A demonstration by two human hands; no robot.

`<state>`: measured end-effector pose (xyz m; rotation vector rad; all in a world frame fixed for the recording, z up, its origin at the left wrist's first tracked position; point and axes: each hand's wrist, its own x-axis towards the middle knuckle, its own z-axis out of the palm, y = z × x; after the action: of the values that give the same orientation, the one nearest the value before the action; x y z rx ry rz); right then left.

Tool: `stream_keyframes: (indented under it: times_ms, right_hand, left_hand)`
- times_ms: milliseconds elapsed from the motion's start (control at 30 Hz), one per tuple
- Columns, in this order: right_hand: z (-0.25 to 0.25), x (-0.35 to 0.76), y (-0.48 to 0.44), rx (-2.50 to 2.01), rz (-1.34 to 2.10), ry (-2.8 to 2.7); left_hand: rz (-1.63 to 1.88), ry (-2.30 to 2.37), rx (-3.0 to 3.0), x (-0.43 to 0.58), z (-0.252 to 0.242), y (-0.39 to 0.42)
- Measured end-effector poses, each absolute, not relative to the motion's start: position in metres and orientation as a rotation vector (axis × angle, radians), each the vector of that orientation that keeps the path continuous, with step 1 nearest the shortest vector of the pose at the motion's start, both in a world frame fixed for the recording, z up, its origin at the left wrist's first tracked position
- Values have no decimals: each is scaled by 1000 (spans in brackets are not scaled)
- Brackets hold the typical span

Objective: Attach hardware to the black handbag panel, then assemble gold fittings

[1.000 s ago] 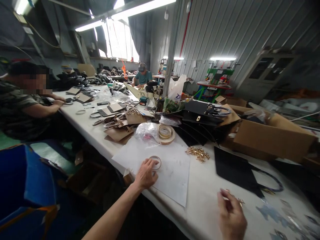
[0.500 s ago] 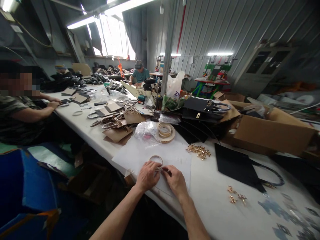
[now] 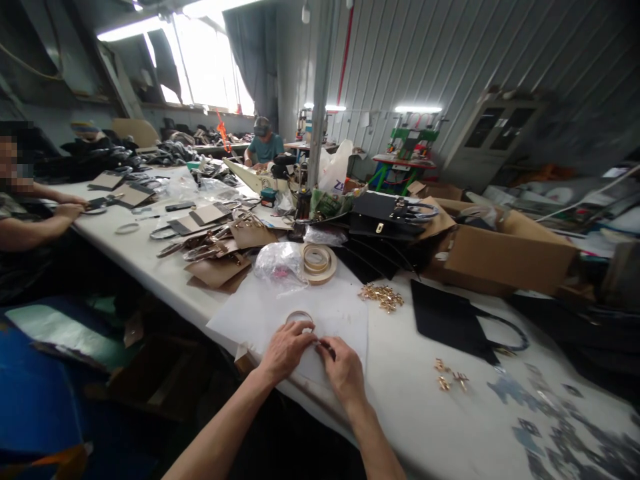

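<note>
My left hand (image 3: 287, 351) is closed on a thin ring-shaped roll of tape (image 3: 299, 313), whose far rim shows above the fingers. Close beside it, my right hand (image 3: 343, 368) pinches with thumb and forefinger; what lies between those fingertips is too small and covered to make out. The fingertips of both hands nearly meet over a white sheet (image 3: 345, 321) on the table. Beyond them, larger tape rolls (image 3: 325, 268) lie next to a crumpled clear plastic bag (image 3: 273, 263). Gold metal fittings (image 3: 383, 297) are heaped to the right.
Brown bag pieces (image 3: 213, 270) are piled at the left. A black bag panel with a handle (image 3: 445, 323) lies at the right, with a few gold fittings (image 3: 444, 383) in front. A cardboard box (image 3: 510, 257) stands behind. A co-worker's arm (image 3: 50, 223) reaches over the left table edge.
The view has swung slightly to the right. The tape ring has sunk lower behind my left fingers, and my two hands' fingertips have come closer together.
</note>
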<state>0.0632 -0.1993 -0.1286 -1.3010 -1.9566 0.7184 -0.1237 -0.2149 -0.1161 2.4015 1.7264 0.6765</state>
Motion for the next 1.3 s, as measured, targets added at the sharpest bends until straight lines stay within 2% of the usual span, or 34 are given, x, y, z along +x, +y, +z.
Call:
stream_keyframes:
  times_ms: [567, 800, 933, 1133, 1300]
  right_hand:
    - [-122, 62, -192, -1366, 571, -2043]
    - [-121, 63, -204, -1073, 624, -2201]
    - [-113, 84, -212, -1046, 770, -1960]
    - [-109, 166, -194, -1214, 697, -1677]
    - [-113, 202, -187, -1341, 831, -1425]
  left_hand:
    - [757, 1398, 2433, -133, -123, -187]
    - [776, 1474, 2320, -124, -109, -192]
    - [848, 1507, 2340, -122, -110, -195]
    - [920, 1622, 2361, -126, -127, -197]
    - [1049, 1727, 2432, -111, -122, -171]
